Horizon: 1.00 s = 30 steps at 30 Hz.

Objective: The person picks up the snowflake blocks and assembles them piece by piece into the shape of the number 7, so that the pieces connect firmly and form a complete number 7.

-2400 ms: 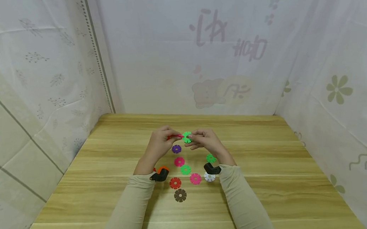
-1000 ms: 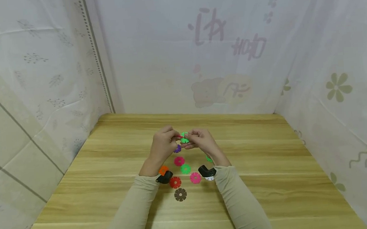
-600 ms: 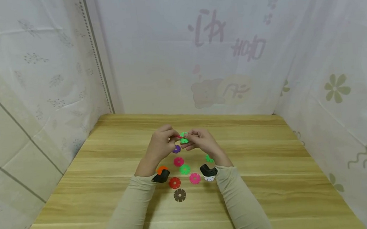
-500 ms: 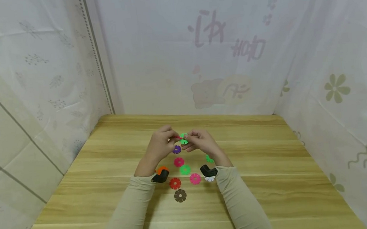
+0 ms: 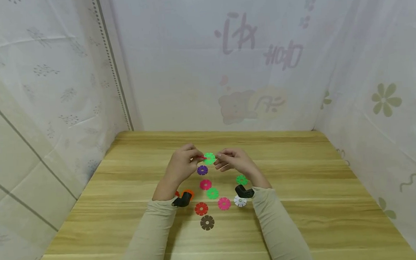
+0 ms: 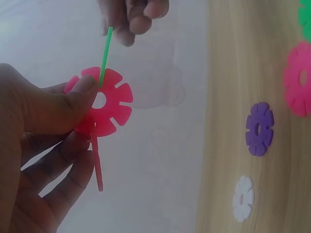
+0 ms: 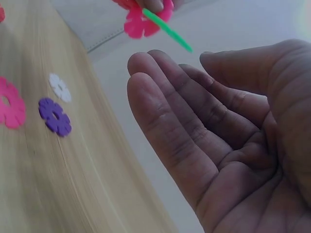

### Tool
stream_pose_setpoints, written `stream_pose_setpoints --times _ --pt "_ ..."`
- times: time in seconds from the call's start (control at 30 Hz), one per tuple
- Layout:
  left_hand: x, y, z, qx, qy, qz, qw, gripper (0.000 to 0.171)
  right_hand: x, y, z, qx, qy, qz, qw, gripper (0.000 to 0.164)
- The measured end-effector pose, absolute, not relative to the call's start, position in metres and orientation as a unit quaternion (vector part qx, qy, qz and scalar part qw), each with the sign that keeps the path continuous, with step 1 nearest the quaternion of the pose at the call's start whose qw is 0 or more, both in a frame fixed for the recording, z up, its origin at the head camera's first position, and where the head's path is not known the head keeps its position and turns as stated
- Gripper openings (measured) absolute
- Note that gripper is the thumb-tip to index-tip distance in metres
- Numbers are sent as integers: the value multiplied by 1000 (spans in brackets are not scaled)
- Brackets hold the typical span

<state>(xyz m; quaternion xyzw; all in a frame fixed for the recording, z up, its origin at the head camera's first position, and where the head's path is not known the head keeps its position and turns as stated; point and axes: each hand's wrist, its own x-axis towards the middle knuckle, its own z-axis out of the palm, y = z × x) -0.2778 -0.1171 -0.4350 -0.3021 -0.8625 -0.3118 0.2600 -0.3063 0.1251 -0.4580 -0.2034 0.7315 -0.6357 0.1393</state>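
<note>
Above the table, my left hand [image 5: 183, 166] pinches a pink notched plastic disc [image 6: 119, 97] between thumb and fingers. A green disc [image 5: 210, 159] is slotted into its edge, seen edge-on in the left wrist view. On the opposite side a red disc [image 6: 98, 170] joins the pink one, also edge-on. My right hand [image 5: 237, 162] is just right of the green disc, holding nothing. In the right wrist view its fingers [image 7: 160, 111] are gently bent, with the thumb apart from them. A small gap lies between them and the green disc.
Loose discs lie on the wooden table below my hands: purple [image 5: 199, 171], pink [image 5: 220, 204], green [image 5: 209, 194], red [image 5: 197, 209], brown [image 5: 202, 224] and white [image 5: 236, 202]. My left wrist partly covers an orange disc [image 5: 192, 194]. Printed curtains [image 5: 189, 67] enclose the table.
My right hand has let go of the green disc and moved slightly right. The green disc stays attached to the pink disc in my left hand, which has barely moved.
</note>
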Motion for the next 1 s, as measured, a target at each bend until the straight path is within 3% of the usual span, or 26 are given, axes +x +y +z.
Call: stream_pose_setpoints --times 0.23,0.6,0.73,1.0 --pt "-275 -118 -432 -288 -869 -311 255 6 -310 141 -465 -192 739 -635 118 33" --pt "-275 -122 -431 -262 -885 -304 236 6 -325 178 -484 -128 790 -599 21 31" --pt "-276 -122 -431 -260 -886 -305 232 6 -323 192 -486 -140 837 -527 55 29" --pt "-277 -124 -432 -250 -893 -311 208 5 -316 208 -492 -188 863 -423 202 40"
